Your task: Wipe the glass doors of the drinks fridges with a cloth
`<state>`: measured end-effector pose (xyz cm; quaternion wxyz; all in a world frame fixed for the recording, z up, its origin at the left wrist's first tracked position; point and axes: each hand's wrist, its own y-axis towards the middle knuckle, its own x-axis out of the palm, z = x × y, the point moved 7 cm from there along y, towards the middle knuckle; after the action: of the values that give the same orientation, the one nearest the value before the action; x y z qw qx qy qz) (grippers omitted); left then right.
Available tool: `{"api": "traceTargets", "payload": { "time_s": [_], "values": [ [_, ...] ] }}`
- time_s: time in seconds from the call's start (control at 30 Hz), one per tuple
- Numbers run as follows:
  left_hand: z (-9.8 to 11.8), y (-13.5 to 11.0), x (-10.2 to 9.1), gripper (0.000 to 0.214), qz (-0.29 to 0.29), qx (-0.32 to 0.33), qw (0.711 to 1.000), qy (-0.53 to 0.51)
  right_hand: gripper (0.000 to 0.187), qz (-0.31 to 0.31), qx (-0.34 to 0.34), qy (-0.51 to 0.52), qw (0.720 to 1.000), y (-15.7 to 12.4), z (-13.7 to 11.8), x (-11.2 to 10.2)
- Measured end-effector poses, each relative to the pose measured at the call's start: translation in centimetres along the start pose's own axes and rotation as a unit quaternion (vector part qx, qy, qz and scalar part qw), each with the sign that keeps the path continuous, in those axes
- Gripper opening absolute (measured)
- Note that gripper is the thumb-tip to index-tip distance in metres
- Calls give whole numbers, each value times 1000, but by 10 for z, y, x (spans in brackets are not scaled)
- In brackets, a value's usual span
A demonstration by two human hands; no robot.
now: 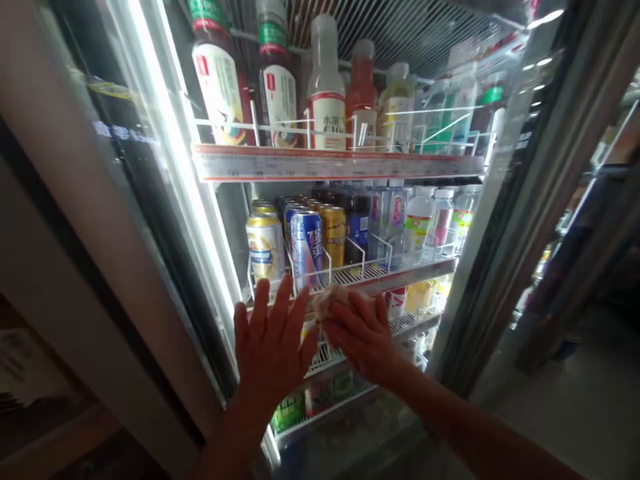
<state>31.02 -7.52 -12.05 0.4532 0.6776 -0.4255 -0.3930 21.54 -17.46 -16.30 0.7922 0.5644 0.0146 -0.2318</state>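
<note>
My right hand (361,328) presses its fingers over a crumpled whitish cloth (330,299) in front of the front rail of the middle shelf (395,279). My left hand (274,340) is spread with the fingers pointing up, just left of the cloth, in front of the same shelf. Whether its fingertips touch anything cannot be told. Directly above it stand a white and gold beer can (265,250) and a blue and silver can (307,247). Part of the cloth is hidden beneath my right fingers.
The lit drinks cooler has an upper shelf (340,167) with tall bottles (327,100). Gold cans (334,233) and clear bottles (419,220) fill the middle shelf. A green can (290,413) stands low down. A bright light strip (175,147) and a metal frame (480,253) flank the shelves.
</note>
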Motion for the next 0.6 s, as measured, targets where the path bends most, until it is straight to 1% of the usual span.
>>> {"api": "traceTargets", "payload": {
  "time_s": [0.03, 0.07, 0.1, 0.13, 0.17, 0.2, 0.23, 0.27, 0.3, 0.33, 0.37, 0.4, 0.47, 0.5, 0.53, 0.6],
  "values": [
    [0, 0, 0, 64, 0, -2, 1000, 14, 38, 1, -6, -8, 1000, -9, 20, -8],
    [0, 0, 1, 65, -2, -5, 1000, 29, 42, 9, 5, -26, 1000, -21, 47, -19],
    [0, 0, 2, 67, -7, -10, 999, 46, 46, 25, 29, -50, 998, -34, 78, -30],
    [-1, 0, 4, 67, -11, -16, 998, 65, 52, 50, 66, -78, 993, -48, 110, -43],
    [-1, 0, 5, 68, -14, -20, 996, 86, 55, 92, 106, -102, 985, -62, 141, -55],
    [-2, 0, 7, 69, -18, -25, 994, 109, 57, 133, 133, -112, 976, -74, 166, -64],
    [-2, 0, 8, 70, -21, -28, 991, 132, 58, 167, 155, -111, 967, -84, 185, -69],
    [-3, 0, 9, 70, -25, -31, 987, 154, 57, 182, 163, -94, 965, -89, 194, -69],
    [-3, 0, 10, 69, -29, -36, 984, 173, 55, 174, 154, -64, 970, -91, 195, -64],
    [-4, -1, 11, 68, -37, -42, 980, 191, 52, 150, 147, -27, 977, -92, 191, -57],
    [-4, -2, 11, 67, -43, -46, 977, 206, 46, 109, 99, 24, 989, -91, 177, -49],
    [-4, -3, 10, 65, -46, -49, 973, 221, 41, 79, 53, 73, 993, -91, 163, -45],
    [-3, -5, 8, 64, -52, -61, 964, 253, 35, 63, -21, 148, 987, -97, 143, -48],
    [-2, -5, 7, 63, -56, -70, 960, 264, 34, 60, -39, 171, 983, -99, 142, -52],
    [-2, -5, 7, 63, -61, -79, 958, 270, 32, 60, -46, 186, 980, -101, 146, -55],
    [1, -4, 8, 64, -74, -97, 954, 275, 31, 63, -41, 198, 977, -102, 164, -60]
  ]
}}
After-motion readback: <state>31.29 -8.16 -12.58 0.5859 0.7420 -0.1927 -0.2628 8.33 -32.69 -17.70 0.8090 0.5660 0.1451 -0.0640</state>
